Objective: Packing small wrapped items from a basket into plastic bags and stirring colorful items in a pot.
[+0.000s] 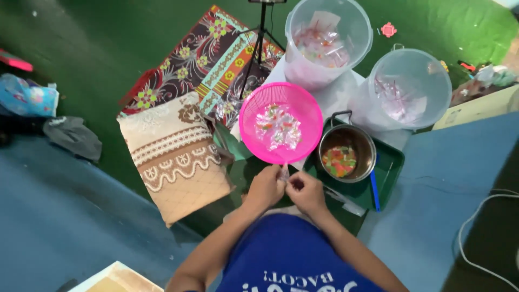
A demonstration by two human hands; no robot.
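Observation:
My left hand and my right hand meet in front of my chest, both pinching a small clear plastic packet between the fingertips. Just beyond them sits a pink plastic basket with several filled clear packets of coloured bits inside. To its right a steel pot holds colourful candies and stands on a green tray.
Two translucent buckets, one at the back and one at the right, hold clear packets. A folded beige patterned cloth lies left, on a dark floral mat. A tripod stands behind. A white cable runs at right.

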